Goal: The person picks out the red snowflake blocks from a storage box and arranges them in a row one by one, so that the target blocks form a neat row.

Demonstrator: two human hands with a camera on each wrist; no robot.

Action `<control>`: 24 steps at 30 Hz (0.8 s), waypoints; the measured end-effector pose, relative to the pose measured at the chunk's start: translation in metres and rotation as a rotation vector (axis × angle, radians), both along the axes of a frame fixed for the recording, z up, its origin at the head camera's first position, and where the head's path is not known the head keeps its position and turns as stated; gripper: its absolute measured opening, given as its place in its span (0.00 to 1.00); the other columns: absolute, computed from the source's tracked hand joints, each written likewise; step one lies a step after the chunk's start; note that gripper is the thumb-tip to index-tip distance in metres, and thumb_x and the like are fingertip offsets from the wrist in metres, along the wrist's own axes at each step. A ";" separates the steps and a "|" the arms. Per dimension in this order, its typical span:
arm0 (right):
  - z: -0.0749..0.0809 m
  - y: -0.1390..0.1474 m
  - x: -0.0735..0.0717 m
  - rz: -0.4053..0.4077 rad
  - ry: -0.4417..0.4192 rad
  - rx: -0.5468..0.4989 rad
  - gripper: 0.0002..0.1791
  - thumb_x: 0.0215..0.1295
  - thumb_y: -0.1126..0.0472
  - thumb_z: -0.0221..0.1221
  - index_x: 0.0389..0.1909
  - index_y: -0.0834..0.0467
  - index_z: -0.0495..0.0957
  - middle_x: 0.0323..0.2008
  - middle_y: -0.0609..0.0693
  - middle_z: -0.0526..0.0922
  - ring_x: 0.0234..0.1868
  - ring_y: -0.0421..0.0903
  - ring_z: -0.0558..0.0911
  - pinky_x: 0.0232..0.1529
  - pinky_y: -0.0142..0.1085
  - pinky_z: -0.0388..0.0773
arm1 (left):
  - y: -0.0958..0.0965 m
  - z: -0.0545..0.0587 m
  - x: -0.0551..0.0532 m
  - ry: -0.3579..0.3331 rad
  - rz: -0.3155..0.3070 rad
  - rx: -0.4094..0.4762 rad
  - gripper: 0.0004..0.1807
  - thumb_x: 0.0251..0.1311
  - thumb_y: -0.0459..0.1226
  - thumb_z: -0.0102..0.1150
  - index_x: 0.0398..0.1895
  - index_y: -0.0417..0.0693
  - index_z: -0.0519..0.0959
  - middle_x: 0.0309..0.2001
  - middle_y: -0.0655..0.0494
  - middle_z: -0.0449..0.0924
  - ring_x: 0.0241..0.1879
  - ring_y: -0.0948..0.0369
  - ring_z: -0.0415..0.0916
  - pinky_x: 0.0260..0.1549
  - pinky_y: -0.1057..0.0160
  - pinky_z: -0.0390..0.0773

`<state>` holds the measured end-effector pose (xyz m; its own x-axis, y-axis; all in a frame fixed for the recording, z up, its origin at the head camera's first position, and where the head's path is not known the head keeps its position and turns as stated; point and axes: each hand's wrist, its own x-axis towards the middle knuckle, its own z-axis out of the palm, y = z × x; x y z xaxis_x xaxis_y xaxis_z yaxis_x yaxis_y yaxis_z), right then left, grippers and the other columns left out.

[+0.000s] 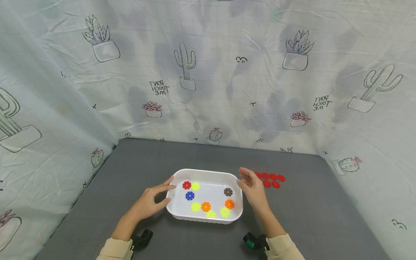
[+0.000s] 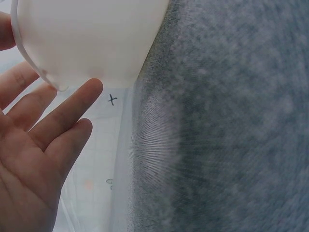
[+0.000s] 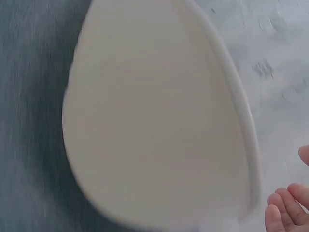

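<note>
A white plastic tub [image 1: 204, 220] with rounded corners sits on the grey table in front of me. Inside lie several notched plastic discs: a red disc [image 1: 186, 185], a blue disc [image 1: 190, 195], a brown disc [image 1: 228, 192], orange discs [image 1: 206, 207] and yellow discs [image 1: 195, 207]. At the tub's left end, my left hand [image 1: 150, 202] has thumb and forefinger spread over the rim, other fingers straight along the outer wall [image 2: 96, 43]. My right hand [image 1: 253, 187] is beside the right end, fingers loosely extended close to the far right corner, holding nothing.
Several red discs [image 1: 273, 177] lie flat on the table [image 1: 302, 209] just beyond my right hand, which partly hides them. A cactus-print cloth [image 1: 221, 108] hangs behind and along both sides of the table. Dark wrist-worn devices [image 1: 255, 241] sit at both sleeves.
</note>
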<state>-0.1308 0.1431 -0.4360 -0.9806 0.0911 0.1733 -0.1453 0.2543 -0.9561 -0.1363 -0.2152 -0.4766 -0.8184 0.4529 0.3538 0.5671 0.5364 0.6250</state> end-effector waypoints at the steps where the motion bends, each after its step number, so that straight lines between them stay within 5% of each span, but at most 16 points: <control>1: 0.001 -0.006 0.000 0.018 0.001 0.001 0.24 0.61 0.69 0.59 0.60 0.66 0.70 0.58 0.60 0.75 0.61 0.54 0.73 0.64 0.47 0.67 | 0.000 0.001 0.000 -0.003 0.001 0.000 0.23 0.54 0.34 0.64 0.56 0.45 0.78 0.67 0.49 0.66 0.63 0.49 0.68 0.56 0.42 0.70; 12: 0.001 -0.070 -0.012 0.206 -0.051 0.001 0.23 0.61 0.66 0.59 0.58 0.65 0.71 0.56 0.62 0.76 0.58 0.56 0.75 0.62 0.49 0.70 | 0.000 -0.002 -0.003 0.013 -0.014 -0.003 0.22 0.55 0.34 0.64 0.55 0.46 0.78 0.67 0.50 0.66 0.63 0.50 0.68 0.56 0.44 0.71; 24: 0.002 -0.117 -0.026 0.245 -0.190 0.039 0.22 0.60 0.65 0.61 0.56 0.63 0.74 0.54 0.58 0.79 0.57 0.54 0.76 0.60 0.46 0.72 | 0.000 0.000 -0.001 -0.017 0.001 -0.007 0.22 0.55 0.34 0.63 0.55 0.46 0.78 0.68 0.51 0.65 0.64 0.51 0.68 0.57 0.43 0.70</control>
